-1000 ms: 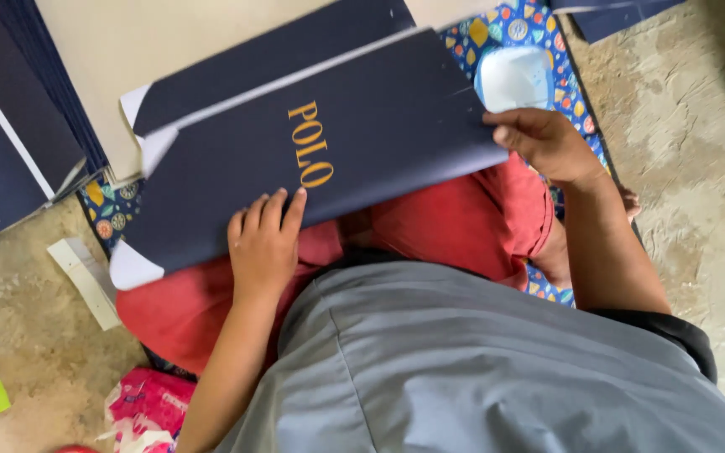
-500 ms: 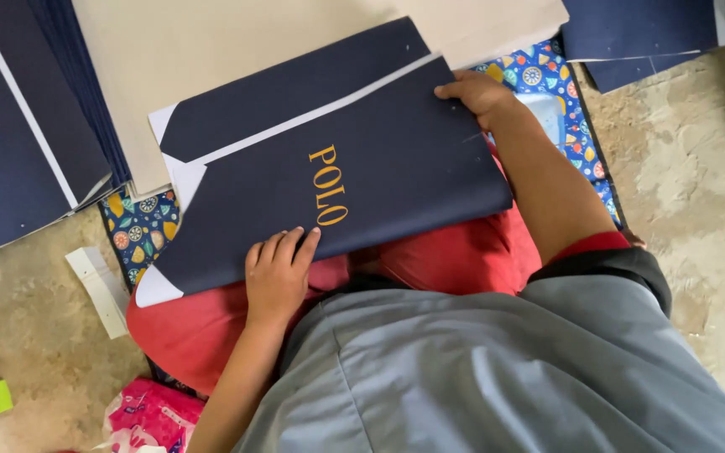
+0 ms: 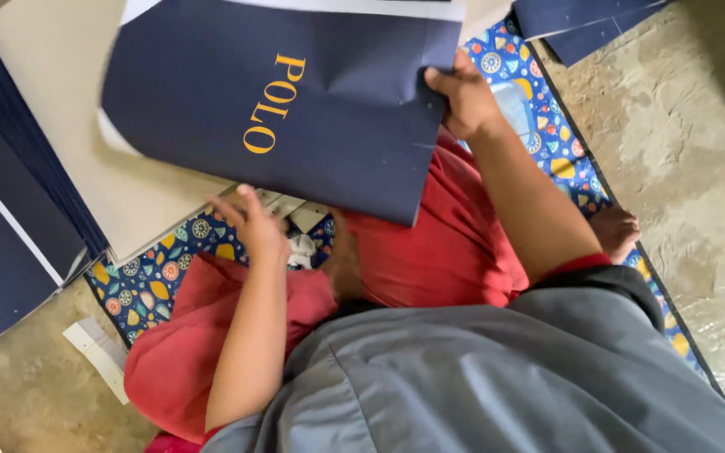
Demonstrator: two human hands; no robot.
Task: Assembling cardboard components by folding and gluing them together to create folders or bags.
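A flat navy-blue paper bag (image 3: pixel 295 101) with gold lettering and a white edge is lifted off my lap, tilted up and away. My right hand (image 3: pixel 461 99) is shut on its right edge. My left hand (image 3: pixel 252 225) hangs just below the bag's lower edge with fingers spread, holding nothing, above the patterned mat (image 3: pixel 169 264). My knees in red cloth (image 3: pixel 430 252) lie under the bag.
A beige board (image 3: pixel 60 126) lies on the mat to the left. Stacks of navy sheets (image 3: pixel 10 226) sit at the far left, more navy sheets (image 3: pixel 581 25) at top right. White paper scraps (image 3: pixel 98 359) lie on the concrete floor (image 3: pixel 681 168). My bare foot (image 3: pixel 616 231) rests at right.
The navy bag has been lifted from my lap and swung up and forward by my right hand. My left hand has come off the bag and now hangs free beneath it.
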